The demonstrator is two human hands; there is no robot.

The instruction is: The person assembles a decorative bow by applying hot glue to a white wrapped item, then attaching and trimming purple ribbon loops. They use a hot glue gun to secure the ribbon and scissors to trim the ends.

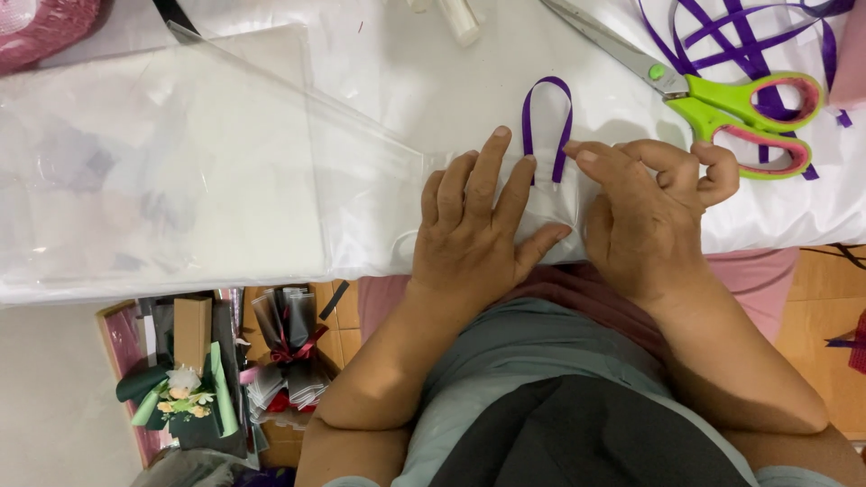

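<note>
My left hand (478, 225) lies flat, fingers spread, pressing the narrow end of a clear plastic wrap (180, 162) onto the white-covered table (433, 81). A purple ribbon loop (548, 126) stands out from under the fingertips of both hands. My right hand (645, 203) rests beside it, index finger and thumb pinching the ribbon's right strand against the gathered wrap, other fingers curled.
Green-and-pink handled scissors (722, 104) lie just beyond my right hand, over loose purple ribbon (722, 36). A white tube (460, 18) sits at the far edge. Below the table edge, small wrapped bouquets (289, 352) and a box with flowers (185, 397) stand on the floor.
</note>
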